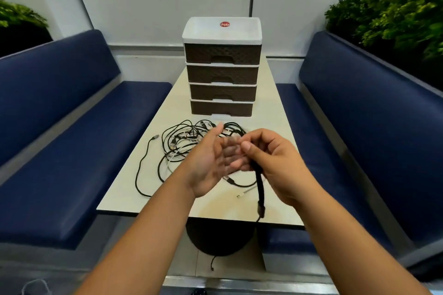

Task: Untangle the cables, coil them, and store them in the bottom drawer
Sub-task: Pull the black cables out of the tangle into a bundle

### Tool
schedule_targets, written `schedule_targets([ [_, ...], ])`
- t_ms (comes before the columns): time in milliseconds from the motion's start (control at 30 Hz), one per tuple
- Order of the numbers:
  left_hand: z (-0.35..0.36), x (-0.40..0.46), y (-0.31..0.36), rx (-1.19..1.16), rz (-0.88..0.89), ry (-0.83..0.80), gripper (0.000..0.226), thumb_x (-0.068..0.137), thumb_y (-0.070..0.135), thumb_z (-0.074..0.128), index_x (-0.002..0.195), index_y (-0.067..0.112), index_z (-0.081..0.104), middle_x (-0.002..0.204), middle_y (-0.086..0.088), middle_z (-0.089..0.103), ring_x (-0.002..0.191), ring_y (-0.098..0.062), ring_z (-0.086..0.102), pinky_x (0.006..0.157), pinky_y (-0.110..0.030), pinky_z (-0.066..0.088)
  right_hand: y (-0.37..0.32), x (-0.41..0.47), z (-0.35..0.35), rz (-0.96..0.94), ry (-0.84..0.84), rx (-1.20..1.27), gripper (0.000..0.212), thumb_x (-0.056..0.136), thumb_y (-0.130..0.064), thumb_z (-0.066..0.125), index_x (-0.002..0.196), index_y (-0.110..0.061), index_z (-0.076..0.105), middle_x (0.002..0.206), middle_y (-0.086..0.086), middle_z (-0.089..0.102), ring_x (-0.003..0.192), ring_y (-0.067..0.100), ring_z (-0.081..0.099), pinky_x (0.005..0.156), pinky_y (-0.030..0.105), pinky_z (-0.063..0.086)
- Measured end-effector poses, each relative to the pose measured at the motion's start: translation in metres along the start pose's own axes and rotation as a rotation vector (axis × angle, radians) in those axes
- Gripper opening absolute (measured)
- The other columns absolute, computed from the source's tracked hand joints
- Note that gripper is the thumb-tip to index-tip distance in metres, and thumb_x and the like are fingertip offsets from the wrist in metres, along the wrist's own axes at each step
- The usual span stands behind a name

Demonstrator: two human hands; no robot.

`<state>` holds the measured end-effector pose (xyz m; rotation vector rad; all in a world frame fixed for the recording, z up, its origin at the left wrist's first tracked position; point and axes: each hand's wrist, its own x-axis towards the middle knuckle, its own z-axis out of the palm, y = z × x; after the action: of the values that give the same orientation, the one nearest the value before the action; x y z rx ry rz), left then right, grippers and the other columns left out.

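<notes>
So both hands are up over the near end of the table [268, 108], basically dead centre of the view. The right hand [275, 163] has its fingers curled in and pinched around a black cable [260, 189], which hangs down from the grip toward 6 o'clock with its plug dangling just past the table's near edge. The left hand [211, 165] is open, palm turned toward the right one, fingers spread and pretty blurry, so I can't tell if it's actually touching the cable or just right beside it. Behind the hands, toward 12 o'clock, the tangled pile of cables [187, 143] is lying on the tabletop, black and white ones all looped together, with one black strand trailing off toward 8 o'clock. Further out at 12 sits the drawer unit [223, 67], four brown drawers, and the bottom drawer [221, 108] is closed. Blue benches [60, 127] on either side.
</notes>
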<state>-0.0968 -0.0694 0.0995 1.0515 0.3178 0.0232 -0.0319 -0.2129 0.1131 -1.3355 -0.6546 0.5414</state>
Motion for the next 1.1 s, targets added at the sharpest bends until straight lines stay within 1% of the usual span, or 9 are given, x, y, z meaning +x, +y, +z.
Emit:
schedule_targets([
  [67,0.003,0.006,0.013,-0.076,0.017,-0.037,0.061,0.097,0.057,0.035,0.113,0.004,0.060,0.084,-0.008,0.064,0.064,-0.018,0.060,0.062,-0.035,0.046,0.010,0.002,0.006,0.037,-0.074,-0.039,0.008,0.095,-0.002,0.055,0.099,0.003,0.060,0.098,0.014,0.068,0.070,0.025,0.071,0.067,0.030,0.056],
  [200,-0.007,0.023,0.035,-0.328,0.135,0.097,0.027,0.103,0.030,0.040,0.096,0.010,0.056,0.061,0.003,0.044,0.053,-0.008,0.049,0.056,-0.024,0.052,0.033,0.008,0.014,0.120,-0.206,-0.047,0.009,0.095,-0.003,0.056,0.099,0.004,0.061,0.095,0.017,0.069,0.087,0.027,0.072,0.080,0.033,0.055],
  [333,-0.035,0.034,0.054,-0.329,0.207,0.156,0.025,0.104,0.028,0.040,0.089,0.013,0.053,0.053,0.008,0.029,0.040,-0.003,0.024,0.035,-0.015,0.022,0.062,0.026,0.010,0.233,-0.208,-0.047,0.006,0.091,-0.009,0.064,0.093,-0.005,0.067,0.110,0.004,0.073,0.105,0.019,0.067,0.093,0.031,0.051],
  [467,-0.055,0.041,0.065,-0.274,0.245,0.146,0.024,0.104,0.030,0.040,0.098,0.014,0.057,0.055,0.008,0.029,0.042,-0.002,0.022,0.036,-0.015,0.018,0.111,0.056,-0.007,0.359,0.012,-0.471,0.010,0.090,-0.024,0.067,0.089,-0.015,0.069,0.094,-0.001,0.073,0.086,0.019,0.068,0.085,0.041,0.055],
  [567,-0.067,0.051,0.070,-0.224,0.251,0.127,0.025,0.104,0.032,0.039,0.109,0.015,0.057,0.058,0.008,0.027,0.044,-0.002,0.020,0.037,-0.015,0.017,0.144,0.073,-0.010,0.339,0.030,-0.879,0.009,0.092,-0.026,0.063,0.095,-0.021,0.070,0.097,-0.007,0.067,0.071,0.011,0.061,0.063,0.024,0.051],
  [733,-0.082,0.071,0.073,-0.184,0.221,0.125,0.025,0.104,0.033,0.039,0.113,0.019,0.057,0.059,0.007,0.027,0.044,-0.002,0.020,0.036,-0.014,0.020,0.182,0.094,-0.003,0.134,-0.035,-1.174,0.032,0.092,-0.030,0.062,0.124,-0.022,0.065,0.119,0.001,0.058,0.112,0.022,0.053,0.091,0.028,0.041],
  [833,-0.093,0.081,0.077,-0.193,0.195,0.133,0.026,0.103,0.033,0.039,0.114,0.018,0.057,0.059,0.007,0.028,0.044,-0.003,0.020,0.037,-0.014,0.019,0.190,0.099,-0.001,0.043,-0.115,-1.372,0.029,0.084,-0.035,0.066,0.111,-0.023,0.070,0.104,0.001,0.062,0.101,0.027,0.054,0.081,0.036,0.045],
  [967,-0.108,0.096,0.087,-0.189,0.170,0.119,0.026,0.103,0.031,0.039,0.115,0.015,0.056,0.059,0.006,0.029,0.044,-0.003,0.020,0.039,-0.015,0.016,0.193,0.108,-0.001,-0.043,-0.114,-1.454,0.013,0.074,-0.030,0.068,0.087,-0.029,0.069,0.085,-0.008,0.060,0.087,0.023,0.056,0.068,0.034,0.040],
  [1100,-0.116,0.101,0.092,-0.162,0.144,0.109,0.025,0.103,0.028,0.040,0.107,0.011,0.058,0.058,0.006,0.030,0.043,-0.003,0.020,0.037,-0.015,0.017,0.160,0.118,-0.003,0.056,-0.201,-1.373,0.017,0.089,-0.034,0.053,0.104,-0.028,0.060,0.099,-0.005,0.065,0.100,0.023,0.055,0.079,0.035,0.036],
])
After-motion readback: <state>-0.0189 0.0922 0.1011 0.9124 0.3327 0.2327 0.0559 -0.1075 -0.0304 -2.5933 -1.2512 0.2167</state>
